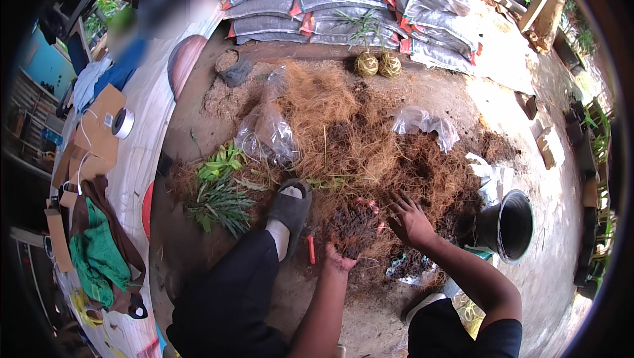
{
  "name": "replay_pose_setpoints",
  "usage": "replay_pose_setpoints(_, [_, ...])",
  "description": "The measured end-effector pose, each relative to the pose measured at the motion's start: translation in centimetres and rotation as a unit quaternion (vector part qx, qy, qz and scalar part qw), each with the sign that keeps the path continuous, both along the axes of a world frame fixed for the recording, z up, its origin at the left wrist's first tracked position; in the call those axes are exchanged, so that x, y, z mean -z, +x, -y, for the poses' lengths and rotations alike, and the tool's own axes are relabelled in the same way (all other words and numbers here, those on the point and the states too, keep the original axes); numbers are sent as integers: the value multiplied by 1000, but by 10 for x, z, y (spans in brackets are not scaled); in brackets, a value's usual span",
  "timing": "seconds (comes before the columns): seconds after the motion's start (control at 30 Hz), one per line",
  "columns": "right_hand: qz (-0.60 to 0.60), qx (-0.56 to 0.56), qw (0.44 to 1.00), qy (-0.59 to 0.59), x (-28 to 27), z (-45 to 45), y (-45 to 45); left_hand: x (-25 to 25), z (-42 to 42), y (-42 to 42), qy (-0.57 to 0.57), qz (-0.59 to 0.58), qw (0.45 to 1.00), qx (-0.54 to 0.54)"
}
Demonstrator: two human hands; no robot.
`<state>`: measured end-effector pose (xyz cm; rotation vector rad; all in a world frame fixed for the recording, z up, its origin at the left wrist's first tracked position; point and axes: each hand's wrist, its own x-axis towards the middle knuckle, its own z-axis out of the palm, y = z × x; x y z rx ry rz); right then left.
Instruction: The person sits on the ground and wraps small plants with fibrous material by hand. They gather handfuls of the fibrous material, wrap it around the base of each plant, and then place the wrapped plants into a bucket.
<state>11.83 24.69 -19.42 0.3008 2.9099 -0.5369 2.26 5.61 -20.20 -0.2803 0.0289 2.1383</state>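
My left hand (342,257) is palm up beneath a clump of dark, fibrous potting mix (352,227), with its fingers mostly hidden by the clump. To the right, my right hand (407,217) has its fingers spread at the edge of the brown coir fibre (346,150), and I see nothing held in it. A tool with a red handle (311,249) lies on the ground left of my left hand. Beyond my right hand a black plastic pot (515,227) lies tipped, its mouth to the right. Cut green leaves (225,204) are heaped beyond my left foot.
Stacked grey sacks (342,11) stand at the back, with two string-wrapped plant balls (367,64) before them. Clear plastic bags (270,133) lie by the fibre. On the left, a long mat (148,110) bears cardboard (101,125), a wire spool (123,123) and green cloth (96,254).
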Motion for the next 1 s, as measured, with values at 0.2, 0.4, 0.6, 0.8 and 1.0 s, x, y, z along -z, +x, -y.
replay_pose_setpoints(0.2, [126,-97,987,-9,18,-11,9,-9,1,1,42,-6,999,-11])
replay_pose_setpoints(0.4, [0,-31,999,10,-2,-16,21,-13,8,2,61,-2,998,-27])
replay_pose_setpoints(0.6, [74,-7,994,-83,-81,10,37,-6,10,0,63,29,997,-41])
replay_pose_setpoints(0.8, [101,101,988,-59,-130,9,63,-33,2,13,57,53,996,-32])
replay_pose_setpoints(1.0, [50,119,992,12,-148,3,94,-36,-11,29,91,50,995,2])
